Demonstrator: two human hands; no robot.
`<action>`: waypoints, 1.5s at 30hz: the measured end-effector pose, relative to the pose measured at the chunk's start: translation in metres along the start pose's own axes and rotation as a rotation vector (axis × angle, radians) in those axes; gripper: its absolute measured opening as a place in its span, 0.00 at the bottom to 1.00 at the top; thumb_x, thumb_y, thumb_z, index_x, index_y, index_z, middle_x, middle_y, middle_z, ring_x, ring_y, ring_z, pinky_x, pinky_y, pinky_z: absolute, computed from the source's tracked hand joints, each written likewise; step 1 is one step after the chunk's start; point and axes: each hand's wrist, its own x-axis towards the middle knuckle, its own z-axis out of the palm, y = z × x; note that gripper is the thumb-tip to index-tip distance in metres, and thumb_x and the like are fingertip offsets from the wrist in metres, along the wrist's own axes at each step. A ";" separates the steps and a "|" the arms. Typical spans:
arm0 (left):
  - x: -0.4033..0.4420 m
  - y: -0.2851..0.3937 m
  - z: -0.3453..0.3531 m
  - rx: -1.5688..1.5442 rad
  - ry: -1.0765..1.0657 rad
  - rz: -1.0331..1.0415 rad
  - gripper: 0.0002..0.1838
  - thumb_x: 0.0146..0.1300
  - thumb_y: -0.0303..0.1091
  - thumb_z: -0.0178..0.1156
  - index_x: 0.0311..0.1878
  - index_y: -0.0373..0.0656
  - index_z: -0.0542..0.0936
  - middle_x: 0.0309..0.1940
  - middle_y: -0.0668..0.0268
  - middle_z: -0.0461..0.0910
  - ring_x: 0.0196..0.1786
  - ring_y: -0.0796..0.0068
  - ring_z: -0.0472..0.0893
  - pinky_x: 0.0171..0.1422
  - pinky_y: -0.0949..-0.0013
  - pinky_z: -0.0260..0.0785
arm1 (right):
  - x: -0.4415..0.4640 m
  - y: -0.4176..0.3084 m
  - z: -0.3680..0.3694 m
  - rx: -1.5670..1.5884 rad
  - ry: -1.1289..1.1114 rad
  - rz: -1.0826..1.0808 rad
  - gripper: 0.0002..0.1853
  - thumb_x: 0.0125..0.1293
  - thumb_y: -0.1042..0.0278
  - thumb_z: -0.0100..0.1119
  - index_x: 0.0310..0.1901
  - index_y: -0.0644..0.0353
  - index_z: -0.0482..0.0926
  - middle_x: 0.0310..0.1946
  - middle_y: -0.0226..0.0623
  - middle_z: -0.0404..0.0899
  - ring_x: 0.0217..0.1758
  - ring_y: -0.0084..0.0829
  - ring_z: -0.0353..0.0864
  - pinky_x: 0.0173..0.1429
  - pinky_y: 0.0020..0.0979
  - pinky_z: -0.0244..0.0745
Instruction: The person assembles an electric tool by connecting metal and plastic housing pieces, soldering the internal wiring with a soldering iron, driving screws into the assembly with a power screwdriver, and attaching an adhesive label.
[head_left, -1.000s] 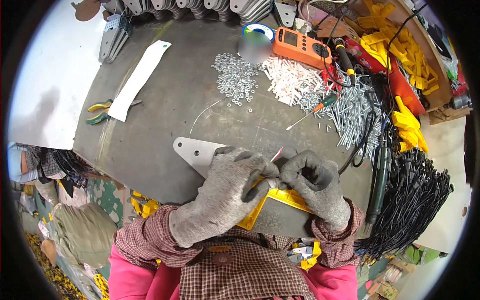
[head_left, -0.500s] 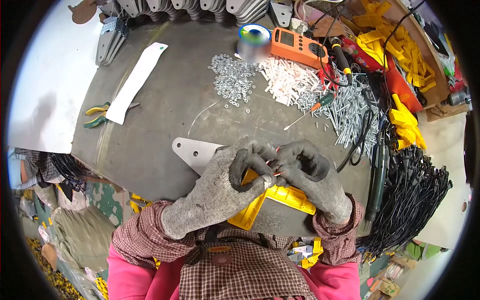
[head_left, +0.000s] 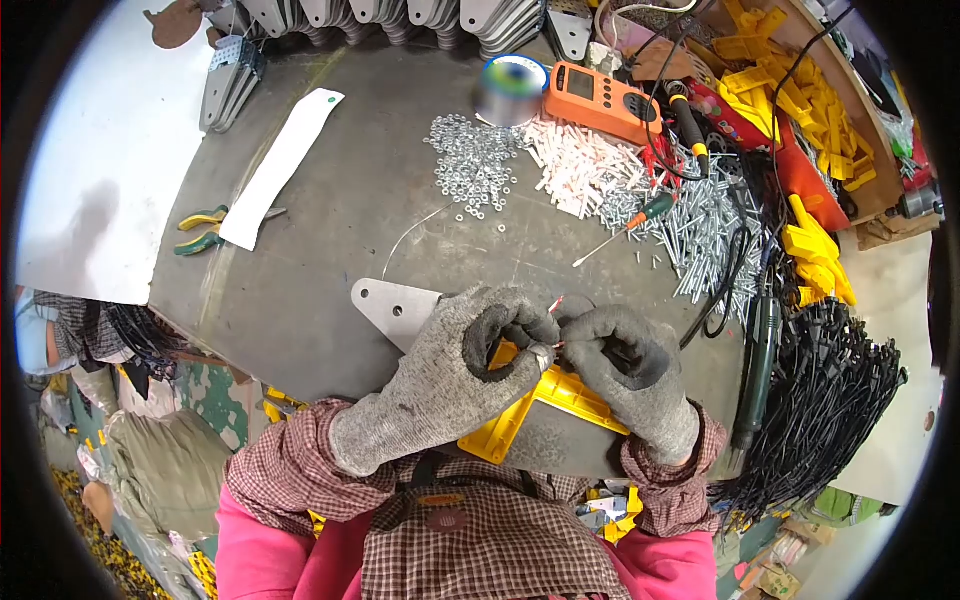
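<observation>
My left hand (head_left: 465, 365), in a grey glove, is closed with thumb and fingertips pinched at a thin red-and-white wire (head_left: 557, 304). Close against it, my right hand (head_left: 635, 370), also gloved, has its fingers curled and pressed together at the wire's lower part; the fingertips hide what exactly it grips. Below both hands lies a yellow plastic frame (head_left: 580, 396), angled and partly covered by the left hand. A grey metal plate with holes (head_left: 395, 308) sticks out from behind my left hand, flat on the table.
Washers (head_left: 470, 165), pale plugs (head_left: 580, 160) and screws (head_left: 705, 230) lie in piles beyond the hands. Around them are an orange meter (head_left: 600, 100), a solder spool (head_left: 512, 90), a screwdriver (head_left: 650, 208), pliers (head_left: 205, 230), a soldering iron (head_left: 757, 370) and black cables (head_left: 820, 400).
Both hands stay together over the yellow frame while their fingers shift around the wire. My left hand has turned slightly, its thumb and forefinger now forming a rounder loop.
</observation>
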 end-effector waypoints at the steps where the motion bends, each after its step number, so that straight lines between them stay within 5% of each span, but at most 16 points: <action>1: 0.000 -0.001 0.000 0.043 0.014 0.013 0.08 0.65 0.25 0.64 0.46 0.40 0.79 0.40 0.68 0.78 0.45 0.79 0.78 0.54 0.75 0.71 | 0.000 -0.002 0.001 -0.027 0.029 -0.030 0.06 0.66 0.74 0.63 0.44 0.61 0.81 0.38 0.28 0.82 0.38 0.15 0.75 0.40 0.20 0.72; 5: -0.002 0.012 -0.007 1.124 0.067 0.745 0.16 0.53 0.26 0.67 0.46 0.49 0.79 0.36 0.70 0.79 0.34 0.70 0.76 0.39 0.72 0.69 | -0.001 -0.010 0.001 -0.162 0.006 -0.023 0.07 0.64 0.75 0.62 0.43 0.62 0.81 0.35 0.27 0.82 0.35 0.14 0.75 0.37 0.20 0.71; 8: -0.004 0.004 -0.009 1.169 0.041 0.774 0.17 0.52 0.26 0.68 0.46 0.49 0.79 0.34 0.70 0.78 0.32 0.70 0.75 0.35 0.72 0.67 | 0.001 -0.011 0.004 -0.145 -0.013 -0.026 0.07 0.63 0.76 0.62 0.43 0.62 0.80 0.32 0.26 0.81 0.32 0.13 0.74 0.34 0.20 0.71; 10: -0.001 0.004 -0.008 0.620 0.028 0.547 0.17 0.54 0.26 0.69 0.47 0.46 0.78 0.36 0.68 0.78 0.30 0.70 0.75 0.35 0.74 0.68 | 0.001 -0.016 0.006 -0.292 0.001 -0.084 0.06 0.64 0.77 0.61 0.42 0.61 0.80 0.32 0.26 0.80 0.31 0.13 0.73 0.34 0.20 0.70; 12: 0.003 0.017 -0.011 -0.103 -0.105 -0.067 0.17 0.58 0.27 0.69 0.48 0.43 0.75 0.36 0.65 0.78 0.33 0.70 0.78 0.39 0.72 0.71 | 0.002 -0.018 0.008 -0.318 -0.010 -0.170 0.06 0.64 0.76 0.60 0.42 0.61 0.80 0.33 0.27 0.80 0.32 0.13 0.73 0.35 0.20 0.70; 14: 0.006 -0.001 -0.009 -0.230 -0.099 0.011 0.14 0.63 0.29 0.66 0.49 0.41 0.74 0.34 0.63 0.79 0.37 0.69 0.82 0.42 0.69 0.73 | 0.004 -0.016 0.008 -0.347 -0.016 -0.262 0.05 0.64 0.76 0.60 0.42 0.61 0.79 0.33 0.27 0.80 0.33 0.13 0.74 0.36 0.20 0.70; 17: 0.005 0.008 -0.013 0.623 -0.054 0.499 0.12 0.64 0.30 0.64 0.49 0.46 0.75 0.37 0.63 0.80 0.38 0.61 0.84 0.42 0.62 0.75 | 0.003 -0.008 0.004 0.027 -0.047 0.106 0.03 0.67 0.75 0.59 0.40 0.63 0.78 0.37 0.27 0.80 0.37 0.14 0.74 0.39 0.21 0.71; 20: 0.001 0.002 -0.015 0.648 -0.095 0.493 0.13 0.63 0.31 0.65 0.49 0.48 0.75 0.40 0.64 0.81 0.37 0.59 0.84 0.42 0.61 0.76 | 0.001 -0.009 0.007 0.142 -0.035 0.107 0.04 0.65 0.77 0.61 0.40 0.62 0.79 0.36 0.30 0.80 0.35 0.18 0.75 0.40 0.23 0.73; 22: 0.001 -0.001 -0.013 0.570 -0.098 0.316 0.13 0.63 0.30 0.65 0.50 0.46 0.75 0.40 0.64 0.80 0.38 0.60 0.84 0.43 0.63 0.76 | 0.004 -0.013 0.002 -0.075 -0.069 -0.080 0.05 0.63 0.79 0.62 0.40 0.62 0.80 0.35 0.32 0.80 0.33 0.20 0.76 0.39 0.24 0.73; 25: 0.004 -0.003 -0.006 -0.377 -0.077 -0.001 0.14 0.61 0.23 0.62 0.50 0.44 0.75 0.42 0.63 0.80 0.42 0.63 0.82 0.44 0.67 0.77 | 0.000 -0.016 0.003 -0.387 -0.072 -0.293 0.08 0.59 0.80 0.64 0.40 0.61 0.80 0.31 0.35 0.79 0.29 0.25 0.77 0.36 0.26 0.74; 26: 0.002 -0.001 -0.005 -0.373 -0.080 -0.003 0.14 0.61 0.23 0.62 0.50 0.44 0.75 0.42 0.63 0.80 0.42 0.63 0.82 0.44 0.67 0.77 | -0.002 -0.016 0.004 -0.483 -0.035 -0.324 0.09 0.57 0.80 0.65 0.40 0.60 0.80 0.29 0.36 0.78 0.27 0.27 0.77 0.35 0.27 0.74; 29: -0.003 0.008 -0.003 0.868 -0.168 0.546 0.23 0.58 0.22 0.65 0.58 0.46 0.76 0.41 0.64 0.81 0.37 0.63 0.83 0.41 0.66 0.77 | 0.002 -0.012 0.010 -0.385 0.032 -0.197 0.09 0.58 0.78 0.66 0.41 0.60 0.80 0.27 0.35 0.77 0.27 0.28 0.79 0.33 0.28 0.74; 34: -0.002 -0.006 -0.002 0.584 0.015 0.522 0.27 0.56 0.21 0.66 0.61 0.46 0.75 0.41 0.62 0.83 0.26 0.76 0.80 0.31 0.69 0.75 | -0.004 -0.034 0.028 -0.356 0.205 -0.050 0.08 0.61 0.78 0.64 0.42 0.61 0.81 0.32 0.41 0.79 0.30 0.34 0.81 0.36 0.33 0.77; 38: -0.005 -0.007 0.004 0.412 0.121 0.378 0.25 0.55 0.26 0.65 0.57 0.48 0.74 0.36 0.63 0.82 0.29 0.62 0.83 0.31 0.60 0.75 | -0.008 -0.026 0.016 -0.576 0.089 -0.240 0.14 0.57 0.76 0.68 0.44 0.66 0.79 0.32 0.43 0.80 0.32 0.39 0.82 0.37 0.33 0.75; 42: -0.003 -0.006 -0.007 1.097 -0.004 0.821 0.23 0.61 0.30 0.61 0.61 0.48 0.74 0.37 0.63 0.83 0.30 0.65 0.83 0.30 0.62 0.75 | 0.002 -0.016 0.016 -0.465 0.116 -0.261 0.13 0.53 0.72 0.69 0.40 0.64 0.81 0.31 0.44 0.79 0.32 0.44 0.81 0.38 0.36 0.74; 45: -0.001 -0.005 -0.004 0.677 -0.008 0.498 0.20 0.59 0.22 0.63 0.56 0.41 0.75 0.39 0.63 0.83 0.34 0.73 0.83 0.35 0.69 0.74 | 0.004 -0.023 0.007 -0.443 -0.031 -0.036 0.12 0.55 0.71 0.66 0.40 0.64 0.80 0.30 0.46 0.79 0.32 0.44 0.82 0.38 0.36 0.74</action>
